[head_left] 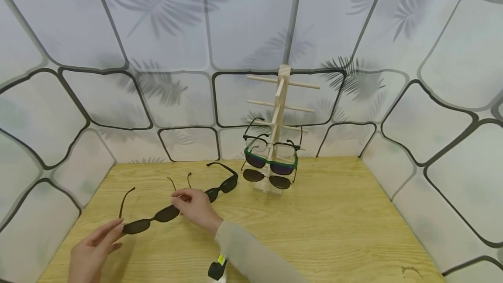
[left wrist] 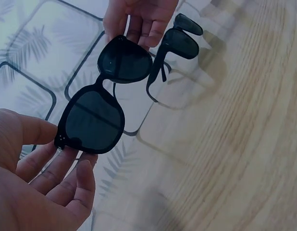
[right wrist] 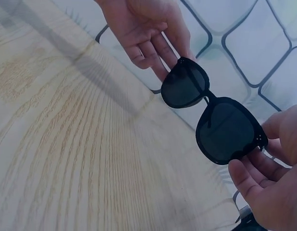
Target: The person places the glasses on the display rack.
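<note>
Black-framed sunglasses (head_left: pixel 167 214) with dark lenses and unfolded temples are held between both hands over the left part of the table. My left hand (head_left: pixel 96 248) pinches them at the outer corner of one lens, thumb and fingers on the frame. At the opposite corner my right hand (head_left: pixel 198 208) grips the frame, as the right wrist view shows with the dark lens (right wrist: pixel 228 130) beside the fingers. Just beyond the right hand lies a second pair of black sunglasses (head_left: pixel 229 184) on the table, temples unfolded and partly hidden by that hand.
A wooden display stand (head_left: pixel 278 112) at the back carries clear glasses (head_left: pixel 291 146), green-framed sunglasses (head_left: pixel 281 168) and dark-lensed glasses (head_left: pixel 280 182) below; upper pegs are bare. Near the front edge lies a small black object (head_left: pixel 216 270) with a yellow label. Patterned panels (head_left: pixel 177 99) surround the wooden table (head_left: pixel 338 222).
</note>
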Tool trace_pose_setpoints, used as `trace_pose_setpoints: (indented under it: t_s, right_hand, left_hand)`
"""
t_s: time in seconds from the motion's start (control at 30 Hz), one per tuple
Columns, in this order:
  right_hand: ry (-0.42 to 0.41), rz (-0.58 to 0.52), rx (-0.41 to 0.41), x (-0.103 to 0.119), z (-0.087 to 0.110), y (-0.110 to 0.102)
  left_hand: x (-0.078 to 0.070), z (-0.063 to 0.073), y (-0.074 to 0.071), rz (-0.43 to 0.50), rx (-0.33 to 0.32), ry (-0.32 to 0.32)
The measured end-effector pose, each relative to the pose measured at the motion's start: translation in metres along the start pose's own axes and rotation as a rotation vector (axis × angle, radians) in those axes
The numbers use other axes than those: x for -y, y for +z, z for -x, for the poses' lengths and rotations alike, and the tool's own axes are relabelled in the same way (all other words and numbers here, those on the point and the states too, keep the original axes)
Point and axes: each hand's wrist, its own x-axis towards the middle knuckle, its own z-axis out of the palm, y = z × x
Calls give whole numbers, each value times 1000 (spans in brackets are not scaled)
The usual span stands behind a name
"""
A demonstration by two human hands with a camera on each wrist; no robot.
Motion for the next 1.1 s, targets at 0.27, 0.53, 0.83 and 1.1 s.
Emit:
trace_pose_setpoints:
  t_s: [0.27,0.53,0.83,1.1]
  right_hand:
    - [-48,-27,-39,9,10,-9]
    - [-94,-68,-54,22,19,-24]
    - [-181,-44,-65,41,29,-43]
    - [-237,-3,-101,62,39,-59]
  left_hand:
    - [-9,7,6,24,32,57]
    - [-23,14,16,-2,68,118]
    - [-44,20,25,-18,129,192]
    - [-61,26,35,-78,146,283]
